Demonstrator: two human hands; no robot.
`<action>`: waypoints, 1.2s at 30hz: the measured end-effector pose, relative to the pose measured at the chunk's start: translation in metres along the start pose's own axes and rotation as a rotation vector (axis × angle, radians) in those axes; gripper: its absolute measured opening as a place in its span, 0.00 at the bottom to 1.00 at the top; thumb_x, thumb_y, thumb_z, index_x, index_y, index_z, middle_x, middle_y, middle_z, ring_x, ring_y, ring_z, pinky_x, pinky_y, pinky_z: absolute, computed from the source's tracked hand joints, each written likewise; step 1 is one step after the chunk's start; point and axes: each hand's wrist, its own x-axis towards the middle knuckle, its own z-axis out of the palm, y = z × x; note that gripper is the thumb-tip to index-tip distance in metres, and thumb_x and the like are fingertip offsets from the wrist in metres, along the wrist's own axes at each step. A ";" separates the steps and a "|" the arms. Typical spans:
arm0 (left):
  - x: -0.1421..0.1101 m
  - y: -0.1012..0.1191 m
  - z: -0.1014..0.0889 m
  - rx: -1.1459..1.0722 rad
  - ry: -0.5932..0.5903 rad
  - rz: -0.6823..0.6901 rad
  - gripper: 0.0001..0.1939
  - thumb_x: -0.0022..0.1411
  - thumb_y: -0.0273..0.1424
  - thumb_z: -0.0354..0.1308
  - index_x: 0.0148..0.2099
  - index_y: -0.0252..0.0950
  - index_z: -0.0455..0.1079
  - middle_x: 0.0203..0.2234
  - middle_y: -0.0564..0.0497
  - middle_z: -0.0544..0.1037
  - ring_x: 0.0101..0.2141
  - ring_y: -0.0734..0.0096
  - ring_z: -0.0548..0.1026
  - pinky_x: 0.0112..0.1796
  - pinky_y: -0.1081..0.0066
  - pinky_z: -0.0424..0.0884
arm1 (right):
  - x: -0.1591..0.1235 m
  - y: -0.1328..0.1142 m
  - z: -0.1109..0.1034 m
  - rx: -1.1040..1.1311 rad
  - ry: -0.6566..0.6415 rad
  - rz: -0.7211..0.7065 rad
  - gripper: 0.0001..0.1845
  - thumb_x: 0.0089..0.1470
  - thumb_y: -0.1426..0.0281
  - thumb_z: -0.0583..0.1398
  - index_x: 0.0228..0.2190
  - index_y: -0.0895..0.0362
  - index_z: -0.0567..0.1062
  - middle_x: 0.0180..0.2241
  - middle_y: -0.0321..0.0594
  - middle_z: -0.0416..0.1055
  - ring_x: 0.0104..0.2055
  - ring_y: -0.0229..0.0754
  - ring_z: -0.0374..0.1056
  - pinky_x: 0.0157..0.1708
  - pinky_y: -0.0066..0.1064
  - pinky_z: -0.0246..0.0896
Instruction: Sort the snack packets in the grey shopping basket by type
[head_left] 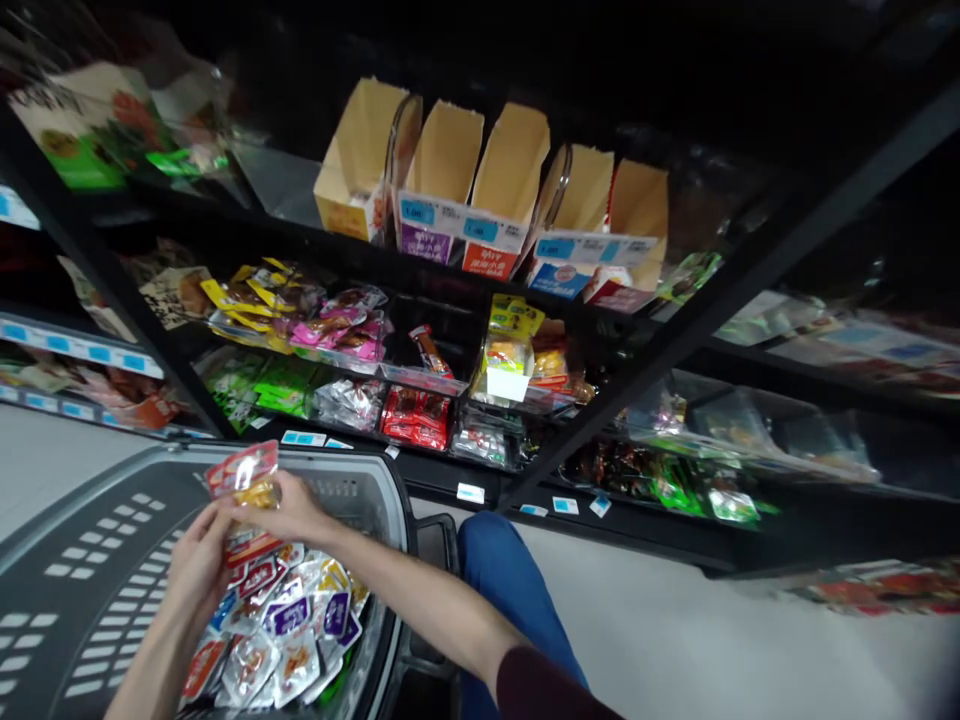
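Over the grey basket, my left hand and my right hand are closed on a red and clear snack packet with something yellow inside. The packet stands up above my fingers, and its lower part shows red beneath them. Small snack packets in silver, purple, red and orange lie heaped in the basket under my hands. Some of that heap is hidden by my left wrist and right forearm. The exact placement of my left fingertips is partly covered by my right hand.
A black shelf rack faces me. Cardboard display boxes stand on its upper shelf. Below are clear trays with pink packets, yellow packets and red packets. My bent knee is beside the basket. A dark diagonal post crosses the rack.
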 end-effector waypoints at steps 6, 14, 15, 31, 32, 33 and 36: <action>-0.004 -0.009 0.012 0.109 -0.195 0.147 0.29 0.47 0.51 0.67 0.46 0.38 0.73 0.40 0.50 0.80 0.38 0.62 0.79 0.31 0.70 0.78 | -0.039 -0.026 -0.060 -0.147 0.036 -0.148 0.27 0.43 0.60 0.72 0.45 0.54 0.76 0.43 0.40 0.79 0.46 0.52 0.76 0.48 0.44 0.71; 0.014 -0.063 0.017 1.065 -0.753 0.929 0.21 0.65 0.50 0.50 0.44 0.42 0.76 0.42 0.47 0.79 0.45 0.61 0.78 0.50 0.64 0.74 | -0.132 -0.114 -0.270 -0.346 0.661 -0.508 0.26 0.56 0.60 0.63 0.52 0.55 0.64 0.50 0.49 0.76 0.48 0.48 0.76 0.50 0.40 0.71; 0.017 -0.068 0.017 1.117 -0.789 0.936 0.20 0.66 0.48 0.49 0.45 0.43 0.76 0.43 0.48 0.80 0.46 0.61 0.79 0.49 0.65 0.75 | -0.140 -0.122 -0.292 -0.432 0.750 -0.504 0.26 0.56 0.60 0.63 0.53 0.56 0.64 0.50 0.50 0.76 0.48 0.49 0.76 0.50 0.41 0.70; 0.013 -0.061 0.030 1.433 -0.938 0.659 0.26 0.69 0.42 0.37 0.46 0.38 0.75 0.49 0.41 0.79 0.53 0.55 0.76 0.56 0.59 0.67 | -0.101 -0.126 -0.395 -0.826 1.092 0.182 0.27 0.60 0.68 0.56 0.58 0.65 0.59 0.50 0.61 0.74 0.51 0.55 0.73 0.49 0.39 0.65; 0.013 -0.061 0.030 1.429 -0.944 0.661 0.26 0.69 0.42 0.38 0.46 0.38 0.75 0.49 0.41 0.79 0.53 0.55 0.76 0.56 0.60 0.67 | -0.098 -0.127 -0.400 -0.818 1.084 0.205 0.28 0.59 0.68 0.57 0.57 0.66 0.61 0.49 0.61 0.74 0.50 0.55 0.74 0.48 0.39 0.66; 0.013 -0.061 0.030 1.424 -0.954 0.663 0.25 0.70 0.42 0.38 0.45 0.37 0.75 0.48 0.41 0.79 0.52 0.56 0.76 0.55 0.60 0.67 | -0.094 -0.128 -0.405 -0.812 1.067 0.219 0.28 0.57 0.68 0.59 0.56 0.66 0.63 0.47 0.60 0.75 0.49 0.54 0.74 0.47 0.38 0.67; 0.011 -0.062 0.031 1.425 -0.980 0.659 0.24 0.70 0.42 0.38 0.43 0.38 0.75 0.45 0.41 0.80 0.49 0.57 0.77 0.53 0.62 0.68 | -0.087 -0.129 -0.414 -0.814 1.009 0.186 0.27 0.50 0.69 0.64 0.52 0.64 0.69 0.42 0.53 0.78 0.44 0.51 0.75 0.43 0.33 0.68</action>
